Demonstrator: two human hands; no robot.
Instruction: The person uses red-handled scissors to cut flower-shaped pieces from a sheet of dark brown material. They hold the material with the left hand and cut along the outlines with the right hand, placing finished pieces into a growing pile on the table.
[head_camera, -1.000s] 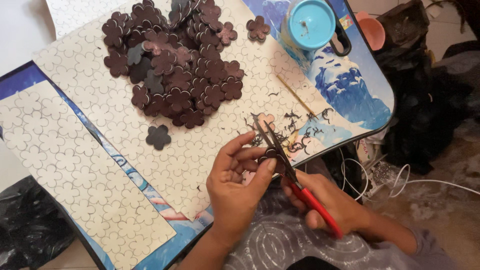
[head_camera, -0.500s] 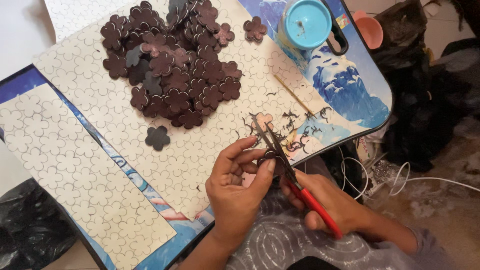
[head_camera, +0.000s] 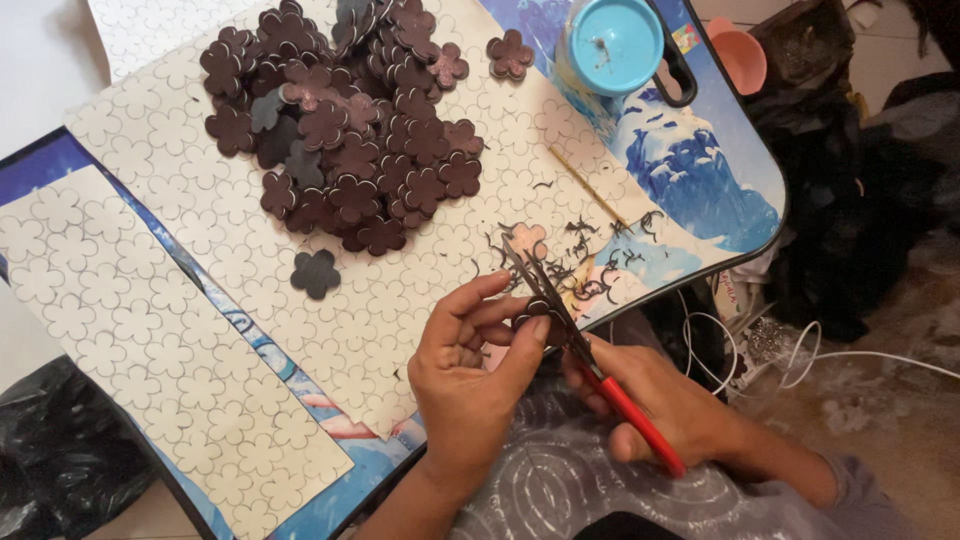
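We have a big heap of dark brown flower-shaped foam cutouts (head_camera: 345, 120) on our white paper sheet printed with flower outlines (head_camera: 210, 240), so lots of cutting looks done. One dark flower cutout (head_camera: 316, 272) lies alone below the heap, and another (head_camera: 510, 55) sits near the top. Tiny dark foam scraps (head_camera: 600, 260) are scattered by our hands.

Our left hand (head_camera: 470, 375) pinches a small dark foam piece (head_camera: 530, 312) between thumb and fingers, just over the table's near edge. Our right hand (head_camera: 665, 405) is closed around red-handled scissors (head_camera: 585, 355), whose blades are at the piece. We think this flower is only partly trimmed.

The round light blue plastic container with a lid (head_camera: 612, 45) stands at the far edge; we cannot see inside. A pink cup (head_camera: 742, 58) peeks beside it.
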